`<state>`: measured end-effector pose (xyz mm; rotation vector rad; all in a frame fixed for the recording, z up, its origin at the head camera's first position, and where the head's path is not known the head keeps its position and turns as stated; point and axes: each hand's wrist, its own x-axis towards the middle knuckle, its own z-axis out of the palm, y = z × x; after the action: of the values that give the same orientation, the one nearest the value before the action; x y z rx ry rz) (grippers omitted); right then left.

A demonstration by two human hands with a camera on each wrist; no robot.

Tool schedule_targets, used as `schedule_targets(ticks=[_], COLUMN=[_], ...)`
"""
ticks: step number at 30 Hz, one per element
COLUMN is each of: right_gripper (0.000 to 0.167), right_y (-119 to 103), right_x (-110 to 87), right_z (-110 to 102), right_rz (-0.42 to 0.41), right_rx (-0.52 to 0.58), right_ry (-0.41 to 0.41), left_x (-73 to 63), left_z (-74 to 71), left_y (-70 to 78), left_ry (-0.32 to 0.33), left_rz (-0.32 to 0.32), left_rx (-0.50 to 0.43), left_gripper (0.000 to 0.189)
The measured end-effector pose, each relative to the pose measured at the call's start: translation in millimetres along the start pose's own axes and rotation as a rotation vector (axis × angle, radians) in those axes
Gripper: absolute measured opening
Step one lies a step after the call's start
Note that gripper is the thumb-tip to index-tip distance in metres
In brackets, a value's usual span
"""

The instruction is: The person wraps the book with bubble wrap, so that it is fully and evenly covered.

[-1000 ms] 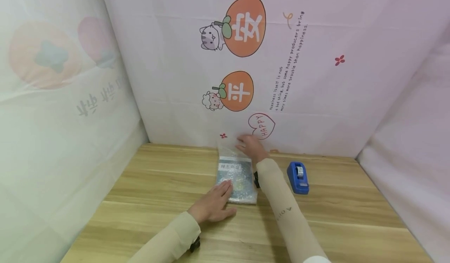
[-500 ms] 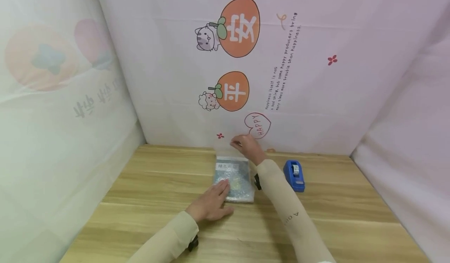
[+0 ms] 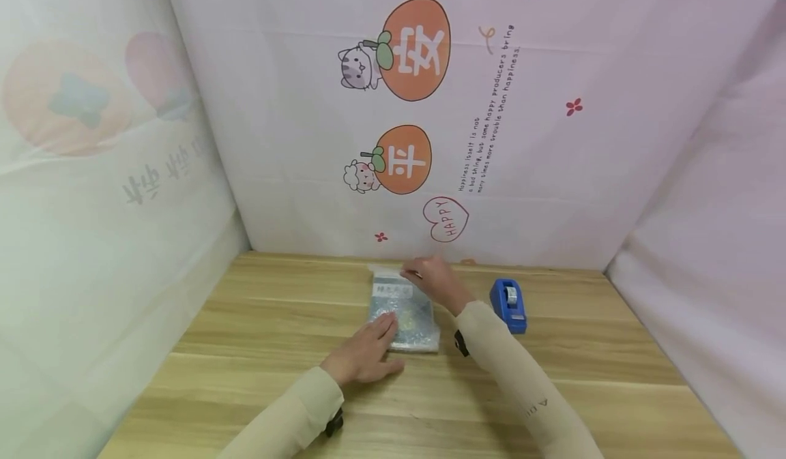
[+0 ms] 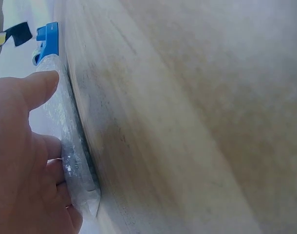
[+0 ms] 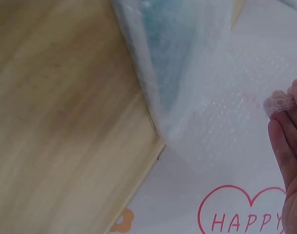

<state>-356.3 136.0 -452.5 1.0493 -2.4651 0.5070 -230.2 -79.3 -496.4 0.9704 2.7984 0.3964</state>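
Observation:
A thin blue-green book [image 3: 383,303] in clear bubble wrap lies on the table near the back wall. My left hand [image 3: 362,355] rests on its near left part, fingers extended. In the left wrist view the fingers of my left hand [image 4: 27,151] lie along the wrapped book [image 4: 73,141]. At the book's far end my right hand [image 3: 437,283] pinches the edge of the loose bubble wrap. The right wrist view shows this bubble wrap [image 5: 212,112] stretching from the book to a bunched corner between thumb and fingers of my right hand [image 5: 290,141].
A blue tape dispenser [image 3: 508,307] with a roll of tape stands to the right of the book, close to my right forearm. A printed white cloth wall [image 3: 319,138] rises at the table's back edge. More white cloth hangs on both sides of the wooden table [image 3: 258,322].
My right hand has come down from in front of the wall, bringing the bubble wrap flap low over the book's far end. My left hand stays on the book.

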Motion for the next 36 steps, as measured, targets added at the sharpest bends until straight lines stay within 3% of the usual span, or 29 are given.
schedule_targets(ticks=[11, 20, 36], right_gripper=[0.013, 0.009, 0.009], right_y=[-13, -15, -21], right_x=[-24.2, -33.8, -45.8], right_z=[11, 16, 28], right_rz=[-0.040, -0.139, -0.142], right_rx=[-0.007, -0.117, -0.158], right_ry=[-0.022, -0.015, -0.151], left_x=[0.1, 3.4, 1.9], left_z=[-2.4, -4.5, -3.1], left_y=[-0.5, -1.4, 0.1], left_ry=[-0.020, -0.019, -0.042], left_rz=[-0.012, -0.012, -0.048], left_rx=[0.001, 0.004, -0.012], left_gripper=[0.083, 0.082, 0.084])
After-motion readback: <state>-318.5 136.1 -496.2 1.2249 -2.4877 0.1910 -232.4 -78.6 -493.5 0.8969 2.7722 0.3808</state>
